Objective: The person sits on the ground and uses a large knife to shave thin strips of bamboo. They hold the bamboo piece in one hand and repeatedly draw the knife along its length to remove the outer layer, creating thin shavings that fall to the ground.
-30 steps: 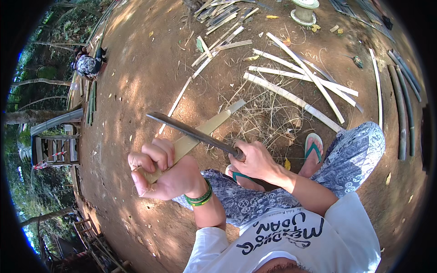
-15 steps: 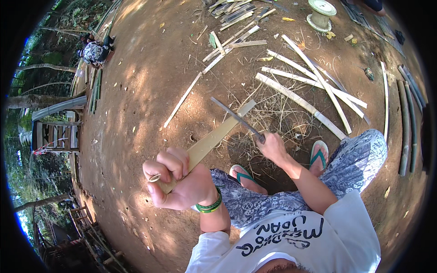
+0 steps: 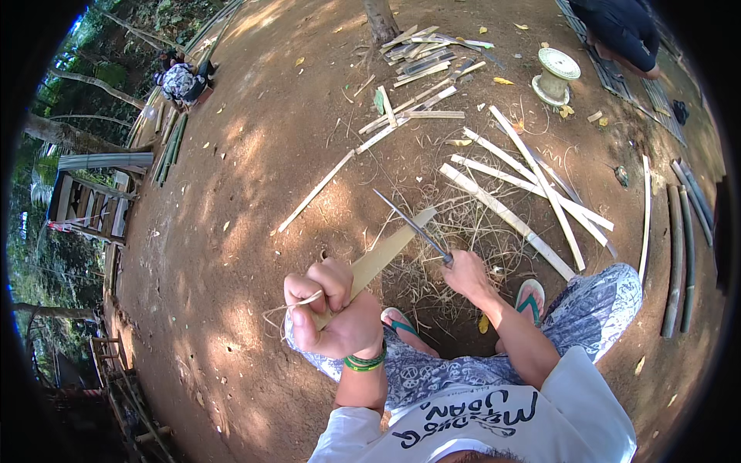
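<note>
Left hand (image 3: pixel 347 320), fingers curled tight, is gripping the near end of a pale strip (image 3: pixel 390 248) slanting forward-right, while the right hand (image 3: pixel 466 276), nearer the strip's far end, is clutching a knife (image 3: pixel 409 221) crosswise over it.

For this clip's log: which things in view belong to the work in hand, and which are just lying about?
In use:
- pale strip, gripped in the left hand
- knife, its handle in the right hand

Lying about:
- loose strips, possibly stock, untouched
- curly shavings, perhaps from this work
- dark poles
- spool-shaped stand
</note>
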{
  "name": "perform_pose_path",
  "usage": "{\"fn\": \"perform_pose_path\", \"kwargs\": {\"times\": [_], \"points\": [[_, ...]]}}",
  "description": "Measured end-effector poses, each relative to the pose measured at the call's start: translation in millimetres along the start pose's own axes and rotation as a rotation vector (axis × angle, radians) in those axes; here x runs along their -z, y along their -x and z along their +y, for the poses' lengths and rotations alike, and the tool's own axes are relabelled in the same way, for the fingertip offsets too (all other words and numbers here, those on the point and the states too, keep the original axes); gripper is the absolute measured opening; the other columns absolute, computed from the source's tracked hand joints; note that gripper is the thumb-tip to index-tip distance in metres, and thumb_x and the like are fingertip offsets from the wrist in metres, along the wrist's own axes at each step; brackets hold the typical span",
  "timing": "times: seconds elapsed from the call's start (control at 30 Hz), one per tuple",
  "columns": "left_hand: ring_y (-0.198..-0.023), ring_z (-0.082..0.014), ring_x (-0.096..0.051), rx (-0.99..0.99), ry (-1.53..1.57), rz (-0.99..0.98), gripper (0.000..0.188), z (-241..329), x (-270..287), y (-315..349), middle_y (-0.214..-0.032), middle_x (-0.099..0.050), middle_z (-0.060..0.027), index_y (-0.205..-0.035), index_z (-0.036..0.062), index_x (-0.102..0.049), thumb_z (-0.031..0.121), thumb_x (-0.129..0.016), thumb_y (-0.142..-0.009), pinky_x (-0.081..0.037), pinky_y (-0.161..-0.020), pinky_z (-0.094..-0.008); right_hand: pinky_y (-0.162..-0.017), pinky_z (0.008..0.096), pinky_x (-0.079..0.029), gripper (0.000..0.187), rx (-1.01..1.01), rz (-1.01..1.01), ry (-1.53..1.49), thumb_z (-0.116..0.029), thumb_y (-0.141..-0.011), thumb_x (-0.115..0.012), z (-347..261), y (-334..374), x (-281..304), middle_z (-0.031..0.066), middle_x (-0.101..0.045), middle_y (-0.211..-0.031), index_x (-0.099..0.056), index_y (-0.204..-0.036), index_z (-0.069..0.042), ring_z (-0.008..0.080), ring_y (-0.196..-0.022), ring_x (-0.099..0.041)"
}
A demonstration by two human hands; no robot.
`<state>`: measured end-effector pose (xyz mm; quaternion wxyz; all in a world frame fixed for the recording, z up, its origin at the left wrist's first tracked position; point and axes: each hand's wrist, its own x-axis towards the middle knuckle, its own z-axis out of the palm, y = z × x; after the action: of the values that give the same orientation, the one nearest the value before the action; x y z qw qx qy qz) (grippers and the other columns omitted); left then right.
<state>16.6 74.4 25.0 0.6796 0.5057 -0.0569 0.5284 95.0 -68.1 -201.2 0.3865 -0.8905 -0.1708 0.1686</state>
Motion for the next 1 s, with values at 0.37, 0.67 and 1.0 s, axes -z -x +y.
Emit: {"fn": "perform_pose_path", "kwargs": {"times": [0.37,0.67,1.0], "points": [[-0.053,-0.0098,-0.029,0.051,0.075,-0.029,0.037,9.6,15.3,2.4,-0.057,-0.034,0.0010,-0.075,0.0133,-0.034,0.041,-0.046,-0.097,-0.025,-0.053,-0.0287,-0.061,0.0475,-0.053,0.018,-0.040,0.031,0.009,-0.017,-0.080,-0.070,43.7,-27.8,-17.8,0.0191,-0.063,-0.059,-0.066,-0.078,0.001,0.0390,-0.057,-0.066],[-0.053,-0.0105,-0.029,0.074,0.069,-0.002,0.037,12.9,12.1,8.6,-0.057,-0.036,0.0001,-0.076,0.0129,-0.034,0.042,-0.047,-0.097,-0.026,-0.054,-0.0286,-0.079,0.0486,-0.058,0.024,-0.254,-0.142,0.067,-0.020,-0.080,-0.070,74.3,-69.5,-24.9,0.0253,-0.072,-0.085,-0.071,-0.088,0.003,0.0423,-0.081,-0.071],[-0.051,-0.0089,-0.028,0.049,0.028,0.053,0.038,14.1,12.2,0.8,-0.055,-0.034,0.0017,-0.073,0.0145,-0.032,0.041,-0.045,-0.096,-0.024,-0.050,-0.0266,-0.079,0.0476,-0.056,0.023,-0.221,-0.171,0.081,-0.022,-0.080,-0.071,117.9,-85.6,-39.9,0.0229,-0.071,-0.081,-0.070,-0.088,-0.001,0.0407,-0.082,-0.070]]}}
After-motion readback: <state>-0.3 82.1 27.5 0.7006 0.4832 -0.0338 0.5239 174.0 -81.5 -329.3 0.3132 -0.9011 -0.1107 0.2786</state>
